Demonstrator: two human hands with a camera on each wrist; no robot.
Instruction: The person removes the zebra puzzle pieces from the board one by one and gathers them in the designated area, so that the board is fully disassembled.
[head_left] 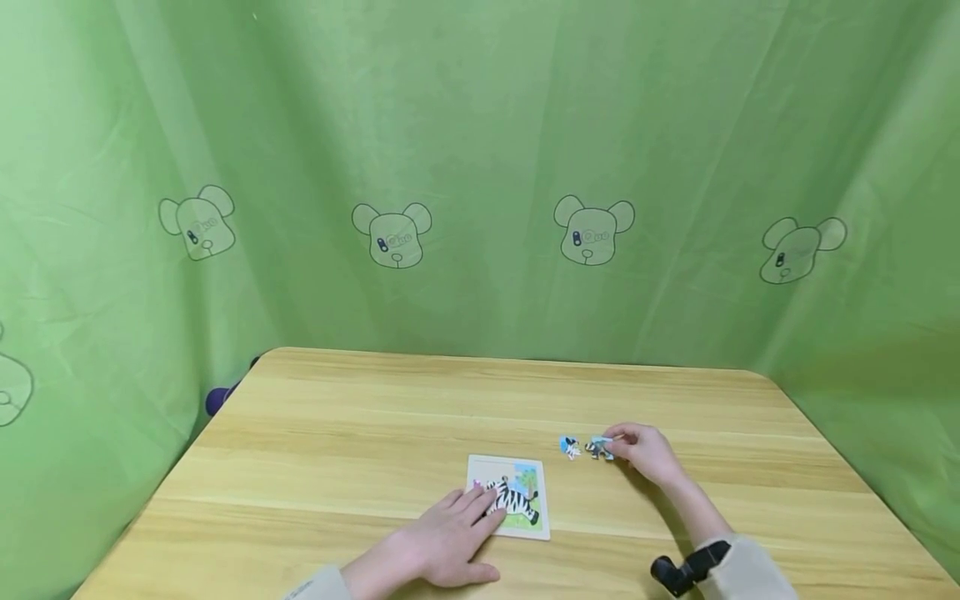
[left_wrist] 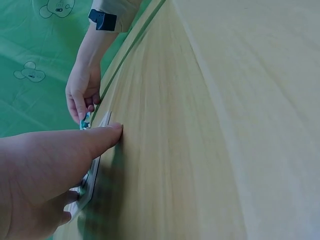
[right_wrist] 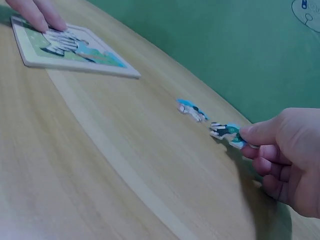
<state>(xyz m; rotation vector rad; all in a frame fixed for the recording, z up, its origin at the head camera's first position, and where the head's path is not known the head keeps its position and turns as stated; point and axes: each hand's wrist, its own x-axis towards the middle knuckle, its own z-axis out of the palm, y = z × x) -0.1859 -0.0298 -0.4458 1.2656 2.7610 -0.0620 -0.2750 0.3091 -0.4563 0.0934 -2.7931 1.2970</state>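
Observation:
A zebra puzzle board [head_left: 545, 517] with a pale rim lies on the table, its picture showing a striped body, a tree and grass. My left hand [head_left: 453, 540] rests on the board's left part with fingers stretched out, covering some of the picture. To the right, my right hand [head_left: 647, 452] pinches a puzzle piece [right_wrist: 227, 132] between thumb and fingers; it is green and blue with dark and white stripes. Just left of it a second puzzle piece [head_left: 570, 447], blue, black and white, lies on the wood.
The light wooden table [head_left: 337, 417] has rounded far corners. Behind it and at both sides hangs a green curtain [head_left: 480, 125] printed with bear heads. A black strap [head_left: 690, 568] circles the right wrist. Something purple [head_left: 217, 400] shows beyond the table's left edge.

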